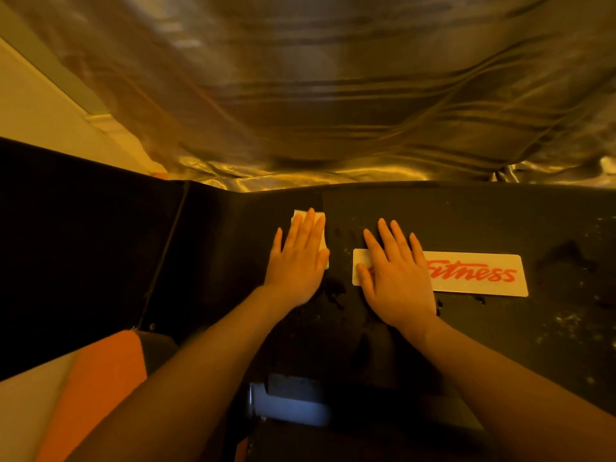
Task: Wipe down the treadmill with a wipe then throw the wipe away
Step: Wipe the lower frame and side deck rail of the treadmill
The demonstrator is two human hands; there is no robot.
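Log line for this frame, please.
phase: wiping | left hand: flat on wipe | right hand: flat on Fitness label | surface: treadmill hood

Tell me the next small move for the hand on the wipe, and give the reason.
Probably slide the left hand, which presses the wipe flat on the treadmill's dark cover, toward the right hand. Wet spots and pale specks show there and around the Fitness label, while the wipe sits at the cover's left part.

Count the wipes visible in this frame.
1. A white folded wipe lies flat on the black treadmill cover, pressed under the left hand. Others may be hidden.
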